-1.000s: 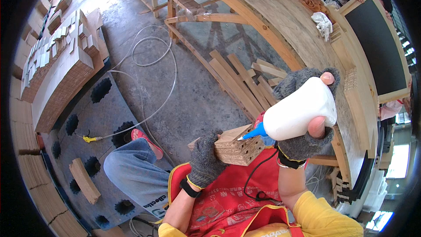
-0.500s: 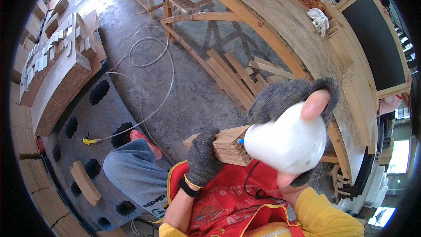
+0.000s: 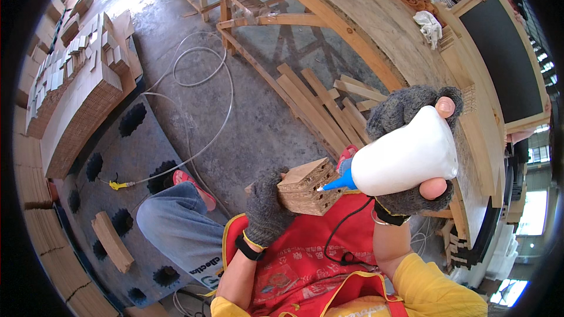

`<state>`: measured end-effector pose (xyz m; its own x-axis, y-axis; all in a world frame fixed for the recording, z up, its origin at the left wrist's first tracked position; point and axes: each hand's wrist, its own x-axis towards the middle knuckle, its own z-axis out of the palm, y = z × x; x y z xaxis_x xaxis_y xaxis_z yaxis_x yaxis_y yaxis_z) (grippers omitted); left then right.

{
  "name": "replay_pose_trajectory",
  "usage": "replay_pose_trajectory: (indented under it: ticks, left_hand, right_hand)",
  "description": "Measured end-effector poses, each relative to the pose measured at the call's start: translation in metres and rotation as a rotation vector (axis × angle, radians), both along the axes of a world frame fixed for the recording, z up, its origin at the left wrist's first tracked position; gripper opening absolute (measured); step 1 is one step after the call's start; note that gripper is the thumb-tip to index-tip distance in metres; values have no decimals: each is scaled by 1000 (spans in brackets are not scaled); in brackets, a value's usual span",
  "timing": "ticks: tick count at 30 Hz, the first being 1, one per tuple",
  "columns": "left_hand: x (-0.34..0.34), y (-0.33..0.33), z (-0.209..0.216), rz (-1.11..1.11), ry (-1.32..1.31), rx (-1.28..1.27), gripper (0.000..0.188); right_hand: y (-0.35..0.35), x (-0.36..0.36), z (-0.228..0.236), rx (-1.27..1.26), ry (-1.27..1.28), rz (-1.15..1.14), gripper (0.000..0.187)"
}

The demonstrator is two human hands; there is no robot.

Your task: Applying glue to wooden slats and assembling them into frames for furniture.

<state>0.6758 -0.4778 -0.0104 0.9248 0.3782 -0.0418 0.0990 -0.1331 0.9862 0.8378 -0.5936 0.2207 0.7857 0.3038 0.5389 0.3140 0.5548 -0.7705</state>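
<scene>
My left hand (image 3: 269, 206), in a dark knitted glove, is closed around a bundle of short wooden pieces (image 3: 311, 191). The end face of the bundle is turned to the right and shows several drilled holes. My right hand (image 3: 414, 147), in a like glove with bare fingertips showing, grips a white squeeze bottle (image 3: 405, 155) with a blue nozzle (image 3: 341, 182). The bottle lies tilted, its nozzle pointing left and down. At the end face of the wood the nozzle's tip rests at or very near one of the holes.
A curved-looking plywood workbench (image 3: 376, 12) runs along the right. Wooden strips (image 3: 317, 108) lie on the floor beneath it. To the left, stacked wood (image 3: 82, 100) and one loose block (image 3: 113, 240) rest by a dark pallet (image 3: 158, 170) with holes. A clear hose (image 3: 232, 103) loops across the floor. Another person holds a framed black panel (image 3: 502, 53).
The bottle has swung right and away from the wood, so more of its blue nozzle shows. The wooden bundle has turned slightly, with its holed end now in fuller view.
</scene>
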Motion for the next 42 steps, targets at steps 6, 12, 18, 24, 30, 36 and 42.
replay_pose_trajectory:
  ticks: [6,12,18,24,30,36,42]
  left_hand:
    - [0,2,11,-32,-31,30,69]
    - [2,8,32,-34,-33,152,71]
    - [3,10,43,-35,-60,289,73]
    - [3,7,29,22,11,176,76]
    - [2,11,52,77,-51,540,78]
    - [3,11,45,74,-29,397,76]
    - [3,10,25,101,-31,213,69]
  right_hand:
    - [7,-4,3,49,27,100,88]
    - [-1,0,-7,-92,89,-103,118]
    - [0,10,-8,-171,-200,99,119]
    - [16,-13,0,-273,37,-115,125]
    - [24,-31,0,-230,234,-287,115]
    - [-1,-19,-10,-337,-207,-172,91]
    - [2,-21,2,83,134,-35,83]
